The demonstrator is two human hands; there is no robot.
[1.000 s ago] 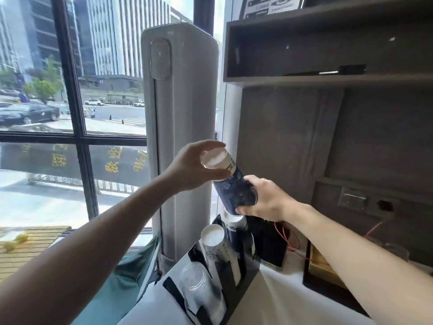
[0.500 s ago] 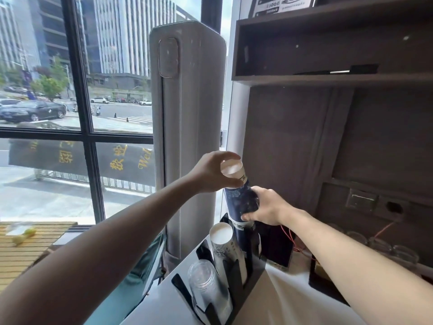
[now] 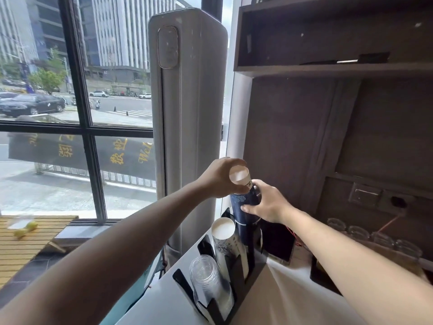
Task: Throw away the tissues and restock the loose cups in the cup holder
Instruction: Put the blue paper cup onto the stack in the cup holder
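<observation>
A black cup holder [image 3: 236, 283] stands on the white counter [image 3: 276, 299] with three slanted stacks. The far slot holds a tall stack of dark blue paper cups [image 3: 243, 208]. My left hand [image 3: 220, 178] grips its white top rim [image 3: 239, 175]. My right hand [image 3: 269, 204] wraps the stack's side lower down. In the middle slot lies a stack of white patterned paper cups [image 3: 226, 240]. The near slot has clear plastic cups [image 3: 208, 281]. No tissues are in view.
A tall grey floor air conditioner [image 3: 187, 118] stands just left of the holder, by the window. Dark wooden shelves [image 3: 332, 68] and wall panel with sockets [image 3: 375, 198] are behind. Upturned glasses [image 3: 372, 234] sit at the right, beside a dark tray [image 3: 321, 275].
The blue cup stack has come down into the far slot and stands more upright. Both hands went down with it, and my view shifted slightly.
</observation>
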